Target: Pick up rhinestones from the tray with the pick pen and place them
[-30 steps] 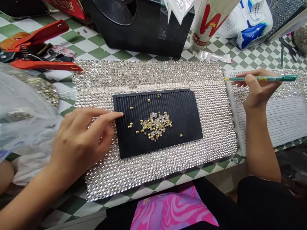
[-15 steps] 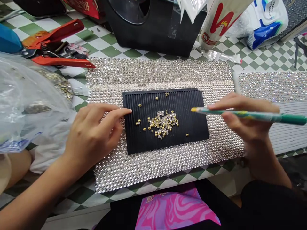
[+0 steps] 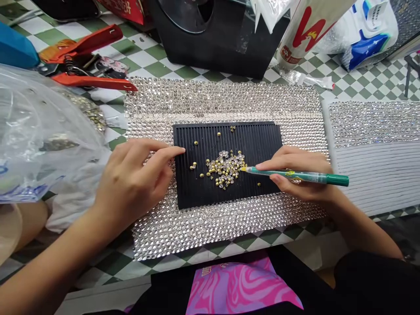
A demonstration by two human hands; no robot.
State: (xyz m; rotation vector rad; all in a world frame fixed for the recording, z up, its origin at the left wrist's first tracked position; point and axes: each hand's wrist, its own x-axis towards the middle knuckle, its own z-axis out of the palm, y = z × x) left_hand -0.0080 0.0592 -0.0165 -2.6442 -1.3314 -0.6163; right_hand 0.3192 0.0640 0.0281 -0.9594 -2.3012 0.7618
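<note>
A black ridged tray (image 3: 226,135) lies on a large silver rhinestone mesh sheet (image 3: 226,100). Near its middle is a heap of small gold-backed rhinestones (image 3: 225,169), with a few strays scattered around it. My right hand (image 3: 298,173) grips a green wax-tipped picking pen (image 3: 295,175), whose yellow tip touches the heap's right edge. My left hand (image 3: 131,179) holds nothing, and its index fingertip rests on the tray's left edge.
Red-handled pliers (image 3: 95,82) and a clear plastic bag of rhinestones (image 3: 39,131) lie at left. A second rhinestone sheet on a white board (image 3: 374,124) lies at right. A black box (image 3: 216,43) stands behind, on green-and-white checked cloth (image 3: 147,59).
My right hand has moved left from the far right, bringing the pen tip down to the heap. My left hand stays at the tray's edge. The view has shifted slightly.
</note>
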